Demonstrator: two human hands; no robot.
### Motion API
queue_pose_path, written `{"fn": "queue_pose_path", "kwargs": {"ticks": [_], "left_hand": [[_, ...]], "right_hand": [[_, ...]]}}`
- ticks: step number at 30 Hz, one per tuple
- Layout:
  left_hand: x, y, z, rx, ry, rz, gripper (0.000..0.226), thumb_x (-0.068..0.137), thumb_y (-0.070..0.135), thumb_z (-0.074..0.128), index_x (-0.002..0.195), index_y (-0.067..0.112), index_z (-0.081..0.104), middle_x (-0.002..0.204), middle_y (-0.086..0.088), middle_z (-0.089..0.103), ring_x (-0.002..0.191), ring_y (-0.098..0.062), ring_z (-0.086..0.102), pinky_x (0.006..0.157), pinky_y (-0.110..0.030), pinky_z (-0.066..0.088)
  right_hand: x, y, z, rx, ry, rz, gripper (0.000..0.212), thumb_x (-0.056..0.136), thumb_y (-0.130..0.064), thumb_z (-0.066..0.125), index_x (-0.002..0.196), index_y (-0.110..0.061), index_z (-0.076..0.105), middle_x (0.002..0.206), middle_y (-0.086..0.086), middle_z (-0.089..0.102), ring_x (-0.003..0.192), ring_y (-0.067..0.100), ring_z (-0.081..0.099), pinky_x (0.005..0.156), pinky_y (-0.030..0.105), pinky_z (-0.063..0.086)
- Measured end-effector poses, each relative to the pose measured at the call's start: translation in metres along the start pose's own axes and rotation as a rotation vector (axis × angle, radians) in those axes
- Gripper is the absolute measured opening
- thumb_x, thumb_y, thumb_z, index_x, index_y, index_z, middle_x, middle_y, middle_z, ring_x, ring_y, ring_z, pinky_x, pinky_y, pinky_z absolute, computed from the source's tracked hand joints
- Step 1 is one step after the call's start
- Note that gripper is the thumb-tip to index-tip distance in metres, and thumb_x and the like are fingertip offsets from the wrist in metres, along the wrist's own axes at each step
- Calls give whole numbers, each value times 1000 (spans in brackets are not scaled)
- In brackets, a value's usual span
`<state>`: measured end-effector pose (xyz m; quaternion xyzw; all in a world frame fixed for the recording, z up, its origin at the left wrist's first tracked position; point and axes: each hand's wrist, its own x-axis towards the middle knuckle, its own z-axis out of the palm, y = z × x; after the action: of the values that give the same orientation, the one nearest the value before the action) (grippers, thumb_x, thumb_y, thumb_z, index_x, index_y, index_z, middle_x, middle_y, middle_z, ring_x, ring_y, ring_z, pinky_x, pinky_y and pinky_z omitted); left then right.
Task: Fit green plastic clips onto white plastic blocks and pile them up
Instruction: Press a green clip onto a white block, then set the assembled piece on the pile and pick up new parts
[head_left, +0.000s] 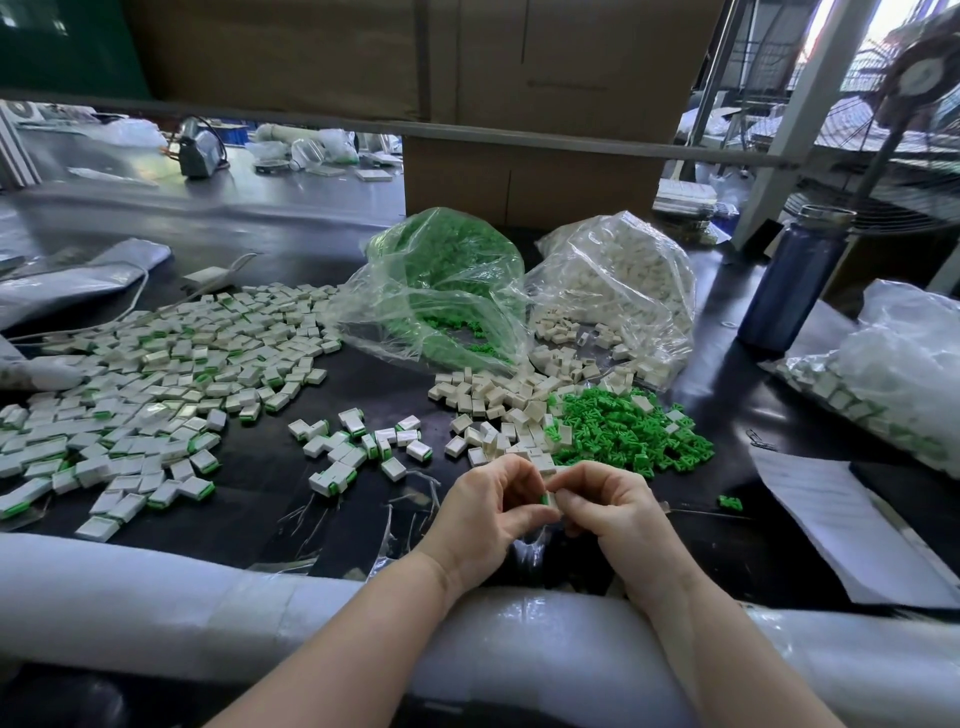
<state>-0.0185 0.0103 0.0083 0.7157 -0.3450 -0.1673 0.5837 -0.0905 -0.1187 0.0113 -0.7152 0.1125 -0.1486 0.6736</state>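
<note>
My left hand (488, 512) and my right hand (608, 501) meet near the table's front edge and together pinch a small white block with a green clip (548, 500) between the fingertips. Just beyond them lie a heap of loose green clips (628, 434) and a heap of bare white blocks (498, 410). A wide spread of finished blocks with clips (156, 384) covers the left of the table, with a smaller group of finished blocks (353, 447) closer in. One stray green clip (730, 502) lies to the right.
An open bag of green clips (447, 280) and an open bag of white blocks (618, 291) stand behind the heaps. A blue bottle (795, 280), another filled bag (883, 374) and a paper sheet (831, 525) are at the right. White foam padding (156, 587) lines the front edge. Cardboard boxes (519, 171) stand behind.
</note>
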Motion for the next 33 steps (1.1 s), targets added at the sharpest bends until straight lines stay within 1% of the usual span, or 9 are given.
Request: {"fn": "queue_pose_path", "kwargs": {"ticks": [6,11,16,20,24,26,28,31,33], "left_hand": [[1,0,0,-15,7,-6,25,75,2,73,73,19,54,62,4,57,52,-2,52,57,-14,44],[1,2,-1,-89,26,-16,22,76,-1,71,75,16,56,63,1,59,54,-7,55,56,-17,47],[1,1,-2,-50,121,-30,24,81,-3,66,82,19,56,76,-3,59,63,-12,59,61,-21,52],[2,-2,-5,44,328,-41,21,85,1,61,93,20,63,87,-4,63,77,-19,64,75,-29,56],[5,-5,-11,252,610,-48,18,88,4,60,101,14,69,103,-3,58,89,-15,60,88,-22,48],[7,-7,-14,293,645,-79,25,89,3,57,112,9,65,109,-3,47,91,-15,55,86,-7,38],[7,-10,-15,335,631,-131,33,88,3,57,122,4,58,119,-7,38,96,-16,49,85,-1,26],[9,-14,-14,399,604,-223,42,88,8,60,127,-2,49,130,-14,28,117,-25,41,95,-9,25],[9,-15,-13,444,586,-270,41,88,10,59,125,-2,48,132,-15,24,123,-28,34,101,-15,22]], "right_hand": [[-1,0,0,-25,49,-37,22,83,9,59,74,-8,70,61,-1,65,59,10,60,57,23,51],[-2,-2,0,-65,72,-87,24,82,7,63,74,-14,72,67,3,70,63,13,65,60,25,55],[-3,-4,1,-67,82,-95,16,77,0,70,76,-16,71,72,1,72,67,10,67,61,18,52],[2,1,-6,-197,332,-127,18,80,-2,69,73,-19,69,66,-4,69,62,0,61,61,8,46],[7,11,-16,-271,567,-83,21,82,-4,66,70,-22,66,69,-6,65,66,4,58,58,6,42],[10,15,-18,-285,617,-52,20,83,-5,65,73,-23,66,72,-4,66,69,9,58,63,15,42],[12,17,-20,-291,656,-19,17,84,-4,63,79,-21,67,77,1,67,74,16,59,70,23,43],[13,19,-22,-301,672,33,16,85,-3,60,90,-16,68,87,7,67,81,19,59,78,28,45],[13,20,-22,-344,649,51,19,85,-1,59,97,-13,68,90,6,66,85,19,59,81,27,44]]}}
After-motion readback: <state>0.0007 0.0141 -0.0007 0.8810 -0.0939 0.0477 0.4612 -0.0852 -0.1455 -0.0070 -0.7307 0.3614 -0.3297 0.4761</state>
